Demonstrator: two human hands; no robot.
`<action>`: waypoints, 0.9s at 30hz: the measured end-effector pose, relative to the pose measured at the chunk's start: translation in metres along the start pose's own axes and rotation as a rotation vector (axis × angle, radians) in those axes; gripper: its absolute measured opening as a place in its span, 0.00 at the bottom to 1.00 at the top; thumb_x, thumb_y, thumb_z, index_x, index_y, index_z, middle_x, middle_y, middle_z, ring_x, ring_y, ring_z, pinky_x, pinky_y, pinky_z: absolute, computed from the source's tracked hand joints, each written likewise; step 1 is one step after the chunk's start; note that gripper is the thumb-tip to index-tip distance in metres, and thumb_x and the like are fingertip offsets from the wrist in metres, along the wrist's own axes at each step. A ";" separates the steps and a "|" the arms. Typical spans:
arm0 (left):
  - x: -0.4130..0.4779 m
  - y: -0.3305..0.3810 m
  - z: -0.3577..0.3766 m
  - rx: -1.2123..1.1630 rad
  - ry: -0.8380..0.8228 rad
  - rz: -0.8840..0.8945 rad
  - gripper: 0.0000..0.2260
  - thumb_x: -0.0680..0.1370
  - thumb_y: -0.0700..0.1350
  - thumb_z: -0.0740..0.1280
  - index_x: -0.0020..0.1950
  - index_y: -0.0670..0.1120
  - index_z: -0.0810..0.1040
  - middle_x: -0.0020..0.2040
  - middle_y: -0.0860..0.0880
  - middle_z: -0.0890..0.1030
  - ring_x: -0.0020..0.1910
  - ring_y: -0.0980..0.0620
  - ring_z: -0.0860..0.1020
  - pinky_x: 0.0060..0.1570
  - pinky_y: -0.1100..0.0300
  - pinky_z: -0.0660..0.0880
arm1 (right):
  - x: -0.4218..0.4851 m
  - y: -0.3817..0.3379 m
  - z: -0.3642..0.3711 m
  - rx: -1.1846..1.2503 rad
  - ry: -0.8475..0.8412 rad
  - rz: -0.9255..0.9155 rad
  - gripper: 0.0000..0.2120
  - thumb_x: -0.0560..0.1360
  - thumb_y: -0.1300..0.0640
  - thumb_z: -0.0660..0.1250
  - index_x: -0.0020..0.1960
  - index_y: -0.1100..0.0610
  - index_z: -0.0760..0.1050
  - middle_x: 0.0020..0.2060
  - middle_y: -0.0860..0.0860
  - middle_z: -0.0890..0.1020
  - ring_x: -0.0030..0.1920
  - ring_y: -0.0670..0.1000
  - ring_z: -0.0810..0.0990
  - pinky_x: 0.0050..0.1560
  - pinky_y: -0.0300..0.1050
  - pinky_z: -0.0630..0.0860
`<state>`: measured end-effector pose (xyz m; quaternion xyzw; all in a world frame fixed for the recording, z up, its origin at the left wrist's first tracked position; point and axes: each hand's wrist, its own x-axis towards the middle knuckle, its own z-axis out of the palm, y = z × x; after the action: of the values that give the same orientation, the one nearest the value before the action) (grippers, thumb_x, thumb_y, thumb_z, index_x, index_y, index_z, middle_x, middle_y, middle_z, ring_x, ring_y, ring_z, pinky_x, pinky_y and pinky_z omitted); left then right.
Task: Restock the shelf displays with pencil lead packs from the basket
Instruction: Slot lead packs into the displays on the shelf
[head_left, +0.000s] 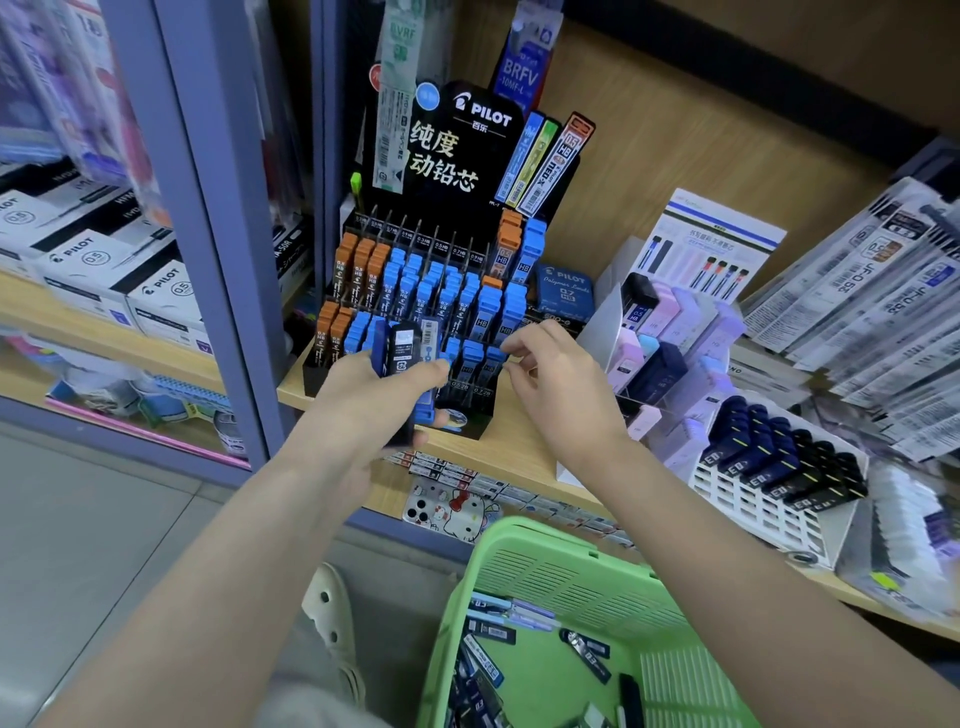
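Several pencil lead packs (408, 349), black with blue ends, stood bunched upright in the left hand (363, 400), whose fingers and thumb were wrapped round them just in front of the near rows of the black tiered display (467, 156). Other loose packs (488, 670) lay scattered on the floor of the green basket (561, 566), which sat nearest of all, below the shelf edge and between the two forearms. The right hand (556, 389) hovered at the near right corner of the display with its fingers (511, 344) curled over the blue caps there. Whether it pinched a pack or only touched one could not be told. The display's stepped rows held orange-capped packs (358, 260) at the left and blue-capped packs (457, 291) across the middle and right, all standing upright in their slots. It stood on a wooden shelf (519, 452). To its right on the same shelf stood a clear stand of pastel cases (675, 332), and nearer than that a white rack (737, 493) filled with dark navy cases. Long refill packets (857, 291) leaned in a heap at the far right. A phone (447, 512) in a cartoon-cat cover lay on the lower level, just beyond the basket's far rim. Behind a glass door at the left were stacked white boxes (104, 270).
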<state>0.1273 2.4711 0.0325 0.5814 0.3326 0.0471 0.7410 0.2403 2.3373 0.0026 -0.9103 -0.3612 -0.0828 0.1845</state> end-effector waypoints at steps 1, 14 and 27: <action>0.000 0.000 0.000 0.006 -0.016 -0.008 0.07 0.75 0.44 0.70 0.52 0.43 0.78 0.39 0.45 0.80 0.19 0.61 0.73 0.21 0.69 0.70 | -0.002 -0.003 -0.002 0.058 0.028 0.024 0.07 0.78 0.61 0.62 0.55 0.57 0.75 0.50 0.48 0.75 0.47 0.47 0.77 0.49 0.45 0.76; -0.009 -0.004 0.005 0.151 -0.232 -0.012 0.07 0.75 0.51 0.69 0.47 0.48 0.80 0.38 0.53 0.85 0.28 0.56 0.78 0.23 0.66 0.70 | -0.020 -0.035 -0.047 1.128 -0.115 0.504 0.05 0.77 0.63 0.63 0.52 0.60 0.75 0.36 0.54 0.79 0.32 0.43 0.80 0.38 0.35 0.79; -0.009 -0.006 0.006 0.224 -0.167 0.163 0.09 0.72 0.45 0.73 0.36 0.45 0.75 0.21 0.50 0.72 0.18 0.57 0.67 0.20 0.66 0.66 | -0.046 -0.037 -0.043 0.668 -0.329 0.191 0.11 0.72 0.60 0.71 0.43 0.46 0.73 0.37 0.47 0.80 0.34 0.39 0.74 0.39 0.30 0.71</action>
<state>0.1219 2.4600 0.0319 0.6873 0.2246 0.0214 0.6904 0.1812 2.3163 0.0390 -0.8308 -0.3067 0.2039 0.4174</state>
